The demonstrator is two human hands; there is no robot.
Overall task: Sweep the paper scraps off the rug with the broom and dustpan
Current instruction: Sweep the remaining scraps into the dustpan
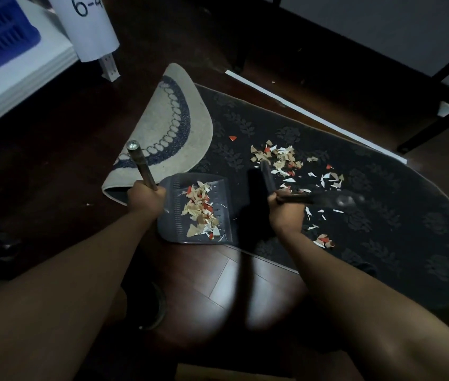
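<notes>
Paper scraps (278, 158) mid-rug (383, 204), dustpan (198, 210) at near edge

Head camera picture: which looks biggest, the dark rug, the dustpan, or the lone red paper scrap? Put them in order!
1. dark rug, biggest by far.
2. dustpan, which sits nearer the camera.
3. lone red paper scrap, tiny.

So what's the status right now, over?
Left hand grips dustpan handle, right hand grips broom. Scraps remain on rug. Nothing blocking.
</notes>
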